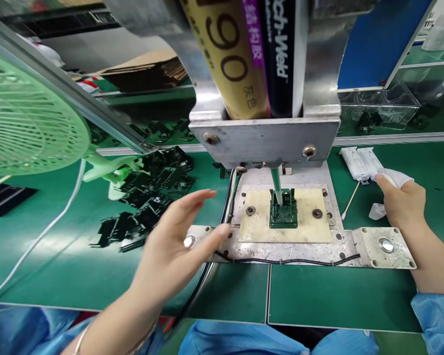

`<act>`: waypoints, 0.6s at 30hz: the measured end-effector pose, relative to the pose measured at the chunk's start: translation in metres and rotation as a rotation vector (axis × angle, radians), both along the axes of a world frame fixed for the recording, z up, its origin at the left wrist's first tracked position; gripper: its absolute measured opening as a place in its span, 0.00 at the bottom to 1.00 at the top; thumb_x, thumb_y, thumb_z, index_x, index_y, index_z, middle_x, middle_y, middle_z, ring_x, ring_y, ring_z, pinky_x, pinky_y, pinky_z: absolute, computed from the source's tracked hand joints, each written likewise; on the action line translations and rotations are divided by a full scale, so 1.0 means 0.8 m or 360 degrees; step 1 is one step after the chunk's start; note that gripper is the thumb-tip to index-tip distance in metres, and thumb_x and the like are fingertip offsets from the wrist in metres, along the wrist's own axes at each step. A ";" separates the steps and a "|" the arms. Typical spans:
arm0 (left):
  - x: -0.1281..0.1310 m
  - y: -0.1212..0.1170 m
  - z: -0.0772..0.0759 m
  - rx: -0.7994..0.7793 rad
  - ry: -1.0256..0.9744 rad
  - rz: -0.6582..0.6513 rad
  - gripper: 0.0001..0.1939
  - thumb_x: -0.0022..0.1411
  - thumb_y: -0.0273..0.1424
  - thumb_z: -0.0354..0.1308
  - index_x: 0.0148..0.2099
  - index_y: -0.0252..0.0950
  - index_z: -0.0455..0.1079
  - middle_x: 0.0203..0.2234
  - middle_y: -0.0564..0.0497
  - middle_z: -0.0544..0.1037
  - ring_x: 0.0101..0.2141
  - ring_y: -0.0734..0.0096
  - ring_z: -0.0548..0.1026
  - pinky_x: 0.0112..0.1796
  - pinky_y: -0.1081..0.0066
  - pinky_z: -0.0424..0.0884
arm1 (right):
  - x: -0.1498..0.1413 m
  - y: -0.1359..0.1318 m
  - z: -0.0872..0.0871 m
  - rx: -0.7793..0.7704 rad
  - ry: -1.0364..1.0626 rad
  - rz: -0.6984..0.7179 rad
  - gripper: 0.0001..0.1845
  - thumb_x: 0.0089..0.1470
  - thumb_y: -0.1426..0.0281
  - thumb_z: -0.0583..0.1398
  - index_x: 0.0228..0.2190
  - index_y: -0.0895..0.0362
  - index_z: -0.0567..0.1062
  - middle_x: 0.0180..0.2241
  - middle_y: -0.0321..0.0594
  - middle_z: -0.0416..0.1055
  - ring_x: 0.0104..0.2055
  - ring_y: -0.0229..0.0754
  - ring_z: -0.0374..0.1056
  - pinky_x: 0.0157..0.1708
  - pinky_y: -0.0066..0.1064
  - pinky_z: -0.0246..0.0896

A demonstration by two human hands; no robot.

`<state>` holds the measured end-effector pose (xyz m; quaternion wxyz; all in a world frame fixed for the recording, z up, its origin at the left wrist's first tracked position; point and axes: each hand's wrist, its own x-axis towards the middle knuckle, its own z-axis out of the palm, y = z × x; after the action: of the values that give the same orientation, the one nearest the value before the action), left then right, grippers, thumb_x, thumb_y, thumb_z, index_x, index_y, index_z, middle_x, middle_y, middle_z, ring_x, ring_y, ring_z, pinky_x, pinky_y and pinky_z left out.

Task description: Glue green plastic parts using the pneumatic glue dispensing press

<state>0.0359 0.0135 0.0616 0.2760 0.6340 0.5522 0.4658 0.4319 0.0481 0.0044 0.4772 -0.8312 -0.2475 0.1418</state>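
Note:
My left hand hovers above the metal base plate, left of the cream fixture block. Its fingers and thumb are spread, with nothing between them. At the right, my right hand is closed on a crumpled white wipe, next to white packets. A small green circuit board sits in the fixture block. Over it, the green-and-white nozzle tip of the glue dispenser points down and appears to overlap the board; whether it touches I cannot tell.
Several dark green circuit boards lie piled at the left, by a green fan. A cotton swab lies right of the fixture. Silver buttons sit at the base's ends. Cables run over the front table edge.

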 end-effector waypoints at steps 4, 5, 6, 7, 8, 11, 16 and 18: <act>0.044 0.040 0.011 -0.0359 0.0167 -0.0532 0.44 0.41 0.39 0.78 0.61 0.41 0.68 0.59 0.39 0.72 0.60 0.45 0.70 0.63 0.46 0.61 | -0.003 0.000 0.004 0.0001 0.0030 -0.0002 0.13 0.42 0.65 0.69 0.20 0.57 0.71 0.21 0.33 0.64 0.28 0.42 0.63 0.31 0.34 0.59; 0.053 0.049 0.010 -0.0414 0.0161 -0.0611 0.42 0.42 0.39 0.78 0.60 0.40 0.70 0.58 0.38 0.73 0.59 0.44 0.71 0.63 0.46 0.62 | -0.004 0.001 0.004 0.0010 0.0037 -0.0006 0.12 0.42 0.65 0.69 0.21 0.57 0.72 0.22 0.34 0.65 0.29 0.42 0.64 0.33 0.34 0.60; 0.060 0.056 0.008 -0.0449 0.0135 -0.0683 0.38 0.44 0.39 0.77 0.58 0.39 0.72 0.57 0.38 0.74 0.58 0.44 0.72 0.62 0.46 0.63 | -0.005 0.001 0.005 0.0021 0.0045 -0.0009 0.12 0.43 0.66 0.69 0.21 0.57 0.72 0.22 0.34 0.65 0.30 0.42 0.65 0.34 0.34 0.61; 0.066 0.060 0.007 -0.0466 0.0096 -0.0746 0.33 0.47 0.39 0.76 0.55 0.38 0.74 0.54 0.38 0.76 0.57 0.46 0.73 0.62 0.47 0.64 | -0.005 0.000 0.006 0.0030 0.0055 -0.0009 0.12 0.43 0.66 0.69 0.21 0.57 0.72 0.23 0.35 0.65 0.30 0.43 0.66 0.35 0.34 0.61; 0.070 0.063 0.006 -0.0481 0.0048 -0.0797 0.29 0.48 0.39 0.75 0.53 0.38 0.75 0.51 0.39 0.78 0.55 0.48 0.75 0.61 0.50 0.66 | -0.006 0.000 0.007 0.0039 0.0065 -0.0005 0.12 0.43 0.66 0.69 0.21 0.57 0.71 0.22 0.35 0.65 0.31 0.43 0.66 0.36 0.34 0.62; 0.073 0.062 0.011 -0.0639 -0.0071 -0.0773 0.27 0.47 0.40 0.76 0.49 0.37 0.77 0.43 0.41 0.81 0.48 0.53 0.79 0.54 0.57 0.74 | -0.008 -0.001 0.008 0.0045 0.0100 0.0016 0.13 0.43 0.67 0.69 0.19 0.57 0.70 0.21 0.34 0.64 0.31 0.43 0.67 0.36 0.35 0.62; 0.071 0.044 0.035 -0.1314 -0.0202 -0.0709 0.24 0.45 0.47 0.75 0.36 0.33 0.77 0.27 0.45 0.77 0.26 0.64 0.77 0.26 0.70 0.75 | -0.012 0.002 0.011 0.0076 0.0120 0.0029 0.13 0.44 0.69 0.69 0.19 0.57 0.71 0.20 0.33 0.62 0.30 0.42 0.66 0.37 0.36 0.62; 0.070 0.034 0.041 -0.1533 -0.0224 -0.0818 0.24 0.48 0.50 0.72 0.31 0.33 0.77 0.23 0.47 0.74 0.21 0.69 0.72 0.22 0.72 0.70 | -0.009 -0.002 0.014 0.0121 0.0139 0.0011 0.11 0.44 0.69 0.69 0.21 0.58 0.73 0.20 0.33 0.63 0.28 0.41 0.64 0.34 0.36 0.62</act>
<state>0.0919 0.0403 0.0947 0.6761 0.5177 0.5106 0.1193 0.4249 0.0463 0.0154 0.5182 -0.8047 -0.2346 0.1700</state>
